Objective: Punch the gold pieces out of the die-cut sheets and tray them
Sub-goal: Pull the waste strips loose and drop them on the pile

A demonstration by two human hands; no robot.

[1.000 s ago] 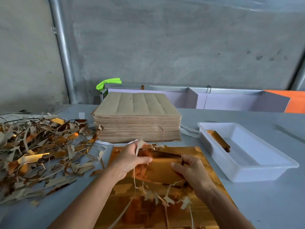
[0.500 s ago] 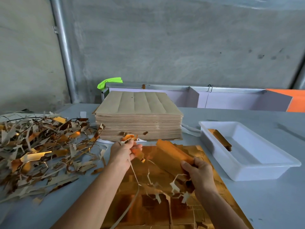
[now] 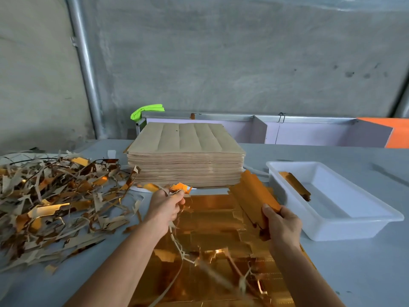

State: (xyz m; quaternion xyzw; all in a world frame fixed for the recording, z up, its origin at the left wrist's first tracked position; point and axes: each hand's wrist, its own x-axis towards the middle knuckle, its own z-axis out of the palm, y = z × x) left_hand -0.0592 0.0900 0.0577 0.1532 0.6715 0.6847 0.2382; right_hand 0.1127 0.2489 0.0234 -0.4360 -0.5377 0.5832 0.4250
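Observation:
A gold die-cut sheet (image 3: 212, 220) lies flat on the table in front of me. My right hand (image 3: 280, 224) grips a long gold piece (image 3: 254, 196) lifted off the sheet, its far end tilted toward the white tray (image 3: 363, 220). My left hand (image 3: 164, 207) pinches thin waste strips (image 3: 180, 188) that trail down over the sheet. A few gold pieces (image 3: 295, 185) lie inside the tray at its far left.
A tall stack of brown sheets (image 3: 186, 158) stands behind the gold sheet. A heap of cut scrap (image 3: 55, 196) covers the table's left side. A lilac partition (image 3: 309, 131) and a green cloth (image 3: 146, 110) sit at the back.
My right hand has pulled the gold piece free of the sheet and carried it up and right toward the tray. My left hand has lifted the waste strips away to the left.

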